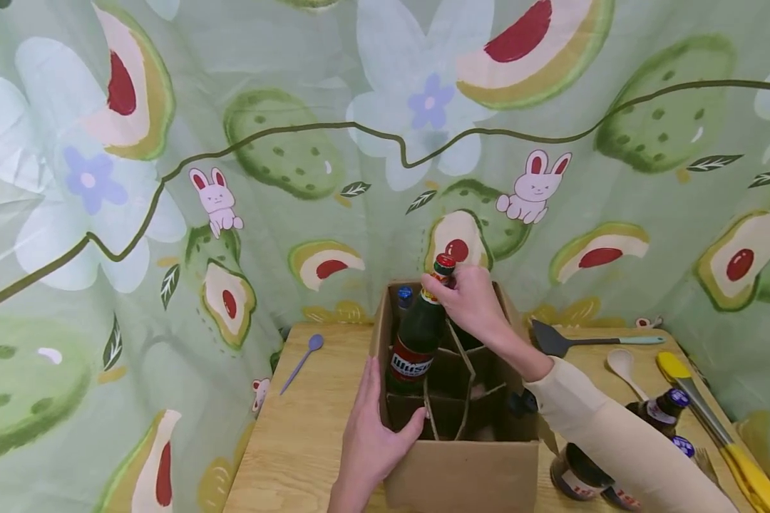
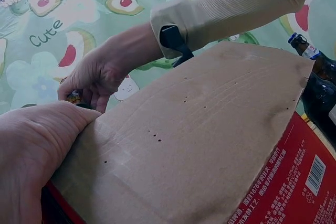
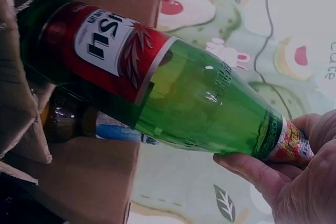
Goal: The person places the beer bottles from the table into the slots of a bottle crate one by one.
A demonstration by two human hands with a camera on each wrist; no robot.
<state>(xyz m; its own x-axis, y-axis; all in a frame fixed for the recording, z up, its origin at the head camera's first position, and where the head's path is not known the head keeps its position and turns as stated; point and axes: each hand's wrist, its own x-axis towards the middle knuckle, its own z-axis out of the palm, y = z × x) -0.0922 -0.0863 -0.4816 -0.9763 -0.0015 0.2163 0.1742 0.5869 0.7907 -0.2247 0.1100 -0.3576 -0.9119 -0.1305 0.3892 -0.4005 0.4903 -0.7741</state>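
Green bottle (image 1: pixel 417 335) stands partly inside the box (image 1: pixel 462 463), its neck gripped by the right hand (image 1: pixel 471 303). Left hand (image 1: pixel 375 438) clasps the box's left wall near the tabletop's front edge.

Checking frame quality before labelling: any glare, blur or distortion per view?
Head view: evenly lit, sharp, wide-angle bend at the edges, curving the table edge. Left wrist view: dim, the left hand soft and close, the cardboard box fills most of it. Right wrist view: small highlights on the green bottle, the right hand slightly soft.
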